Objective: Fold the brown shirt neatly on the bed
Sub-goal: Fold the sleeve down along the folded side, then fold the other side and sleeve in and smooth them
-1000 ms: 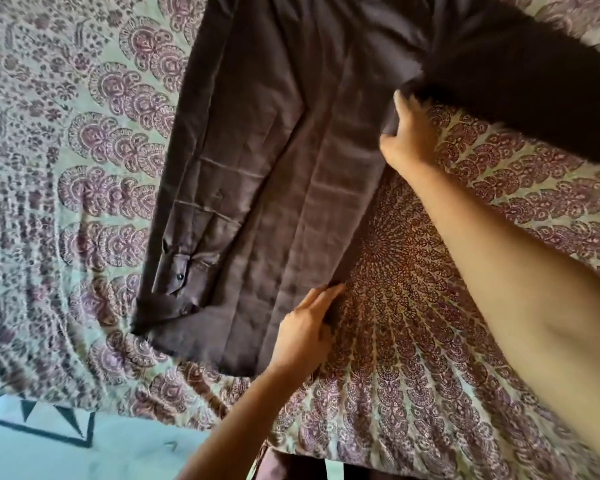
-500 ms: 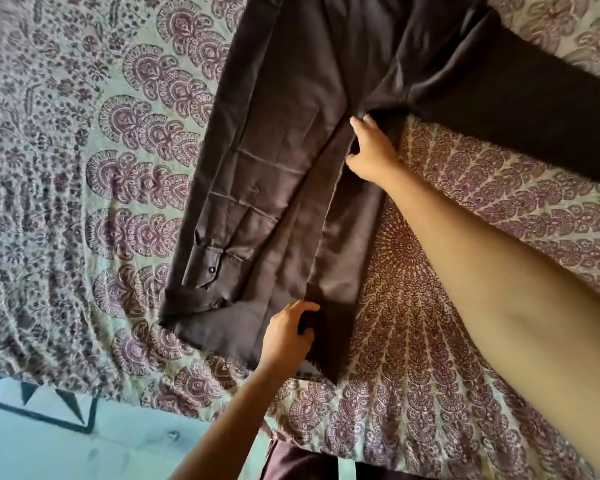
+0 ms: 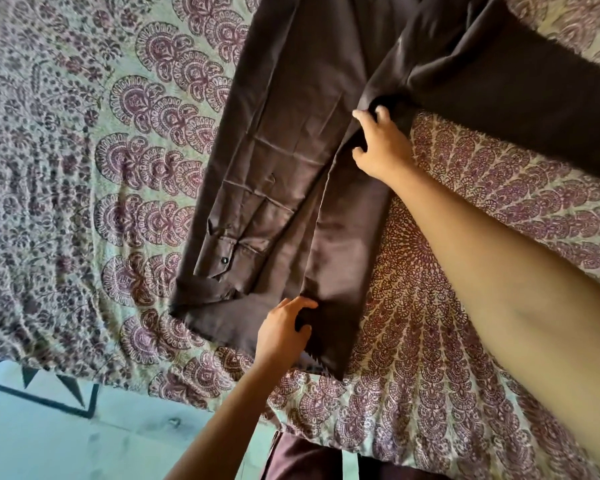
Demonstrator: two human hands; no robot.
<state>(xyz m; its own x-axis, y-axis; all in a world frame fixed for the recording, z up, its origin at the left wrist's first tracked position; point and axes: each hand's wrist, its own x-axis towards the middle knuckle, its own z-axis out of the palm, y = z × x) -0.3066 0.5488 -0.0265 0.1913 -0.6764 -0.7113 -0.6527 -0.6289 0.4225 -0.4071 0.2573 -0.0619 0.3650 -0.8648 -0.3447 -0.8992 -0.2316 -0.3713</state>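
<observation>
The shirt lies flat on the bed, running lengthwise away from the person, with its hem near the bed's near edge. It looks roughly halfway folded. On the person's left, one sleeve is already turned in and laid down along the body, its buttoned cuff resting close to the hem. The opposite side panel is doubled over toward the middle, and both hands are on that fold. The left hand pinches the fabric near the hem, fingers curled on top and thumb hooked into the cloth. The right hand grips the same fold higher up, near the armpit, with fingers curled round the bunched edge. The fold is not yet flat (the strip between the hands stands slightly raised, and its bottom corner overhangs the hem line). The second sleeve lies unfolded, stretched out across the bed toward the person's right. By my reckoning, what remains is to settle this side fold, bring that sleeve down along the body, then fold the length up from the hem.
</observation>
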